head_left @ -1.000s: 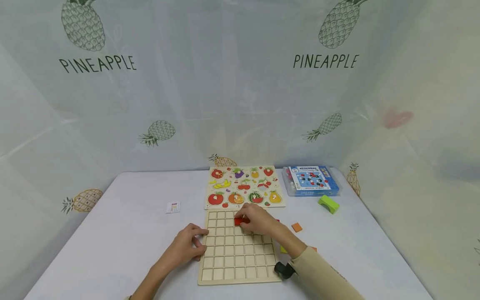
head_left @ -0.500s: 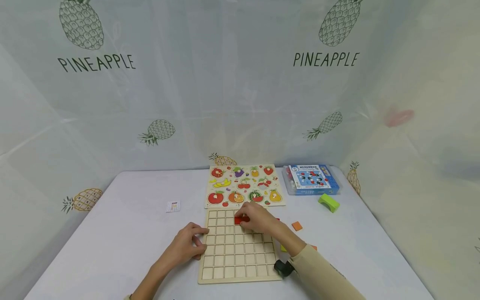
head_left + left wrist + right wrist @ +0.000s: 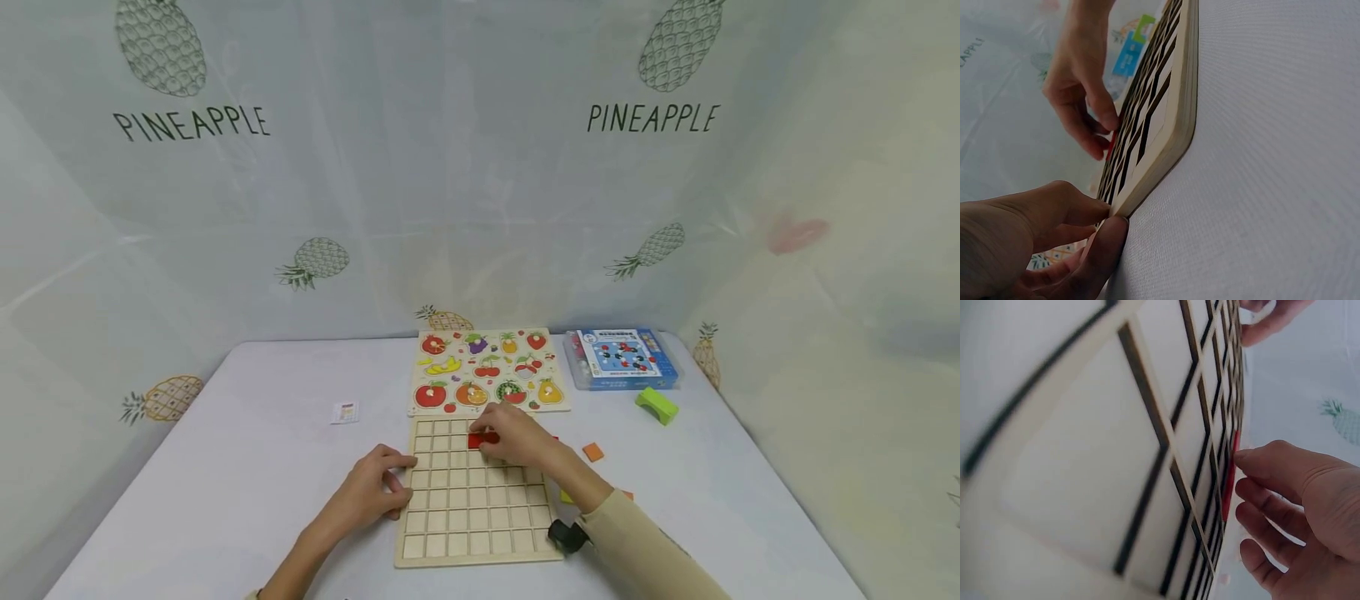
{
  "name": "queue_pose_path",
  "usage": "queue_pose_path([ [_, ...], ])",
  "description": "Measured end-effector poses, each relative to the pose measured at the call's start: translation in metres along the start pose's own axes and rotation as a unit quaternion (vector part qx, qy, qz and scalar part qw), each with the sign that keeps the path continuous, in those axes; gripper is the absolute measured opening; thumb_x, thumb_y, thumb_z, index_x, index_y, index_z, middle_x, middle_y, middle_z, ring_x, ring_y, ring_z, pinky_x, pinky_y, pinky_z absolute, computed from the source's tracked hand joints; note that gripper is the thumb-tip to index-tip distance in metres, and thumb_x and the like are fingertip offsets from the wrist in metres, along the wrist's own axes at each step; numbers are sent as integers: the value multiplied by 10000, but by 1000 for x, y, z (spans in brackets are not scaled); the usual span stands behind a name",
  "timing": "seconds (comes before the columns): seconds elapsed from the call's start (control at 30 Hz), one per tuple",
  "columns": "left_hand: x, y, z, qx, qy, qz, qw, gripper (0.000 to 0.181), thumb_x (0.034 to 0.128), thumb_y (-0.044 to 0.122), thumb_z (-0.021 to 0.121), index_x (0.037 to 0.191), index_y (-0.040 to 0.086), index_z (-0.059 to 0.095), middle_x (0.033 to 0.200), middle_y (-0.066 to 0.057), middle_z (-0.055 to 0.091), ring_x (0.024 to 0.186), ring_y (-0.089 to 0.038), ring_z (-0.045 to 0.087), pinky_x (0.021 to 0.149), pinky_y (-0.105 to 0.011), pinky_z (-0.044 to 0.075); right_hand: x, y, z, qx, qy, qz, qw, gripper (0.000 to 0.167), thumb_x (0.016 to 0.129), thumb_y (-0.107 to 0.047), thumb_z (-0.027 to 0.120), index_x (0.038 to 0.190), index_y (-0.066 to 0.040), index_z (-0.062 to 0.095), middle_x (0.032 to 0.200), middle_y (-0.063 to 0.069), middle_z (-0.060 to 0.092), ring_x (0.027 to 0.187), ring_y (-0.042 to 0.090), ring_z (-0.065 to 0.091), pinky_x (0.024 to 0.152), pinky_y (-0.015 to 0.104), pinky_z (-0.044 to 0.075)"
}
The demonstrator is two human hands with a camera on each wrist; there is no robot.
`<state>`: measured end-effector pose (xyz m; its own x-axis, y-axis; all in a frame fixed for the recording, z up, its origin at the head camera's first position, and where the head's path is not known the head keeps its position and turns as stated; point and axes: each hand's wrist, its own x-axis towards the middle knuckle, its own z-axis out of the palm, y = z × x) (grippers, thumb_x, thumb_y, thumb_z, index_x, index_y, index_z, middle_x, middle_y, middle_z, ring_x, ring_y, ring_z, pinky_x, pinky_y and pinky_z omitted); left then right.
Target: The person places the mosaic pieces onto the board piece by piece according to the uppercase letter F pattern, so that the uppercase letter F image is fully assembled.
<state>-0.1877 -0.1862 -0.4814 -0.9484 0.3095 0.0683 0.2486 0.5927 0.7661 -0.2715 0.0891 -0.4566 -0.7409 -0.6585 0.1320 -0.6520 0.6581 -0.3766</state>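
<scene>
A pale wooden grid board (image 3: pixel 457 522) with square cells lies flat on the table. At its upper middle, my right hand (image 3: pixel 517 437) pinches a flat red piece (image 3: pixel 475 441) between thumb and fingers. The right wrist view shows that red piece (image 3: pixel 1230 484) lying along the grid, the thumb at one end and other fingers curled beside it. My left hand (image 3: pixel 370 483) is at the board's left edge. In the left wrist view, the left hand's thumb and finger hold the board's edge near a corner. Part of the red piece is hidden under the right hand.
Behind the board lies a fruit puzzle (image 3: pixel 488 372), with a blue boxed set (image 3: pixel 621 360) to its right. A green arch block (image 3: pixel 657 406), an orange tile (image 3: pixel 593 452) and a yellow piece (image 3: pixel 566 497) are at the right. A small printed card (image 3: pixel 345 412) lies left.
Both hands, the board and the red piece keep practically the same places. Only a slight shift of the whole head view shows.
</scene>
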Motion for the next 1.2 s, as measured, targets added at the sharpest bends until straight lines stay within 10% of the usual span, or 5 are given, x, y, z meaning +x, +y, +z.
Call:
queue_pose_path([
  [0.3,1,-1,0,-22,14,-45,10000,460,765,-23,704,1221,-32,647,1111,-159,556,648,-33,592,548,-201,532,-22,16,-22,434,131,477,9978,280,867,-122,729,1138,-53,719,1143,89,677,1080,273,608,882,416,538],
  [1.2,0,-2,0,-72,-55,18,10000,471,764,-16,732,1226,-40,639,1124,-177,552,653,-42,597,522,-211,533,-76,59,-35,281,25,1457,9889,281,803,-167,786,1079,-128,750,1001,-43,685,925,129,554,850,347,522],
])
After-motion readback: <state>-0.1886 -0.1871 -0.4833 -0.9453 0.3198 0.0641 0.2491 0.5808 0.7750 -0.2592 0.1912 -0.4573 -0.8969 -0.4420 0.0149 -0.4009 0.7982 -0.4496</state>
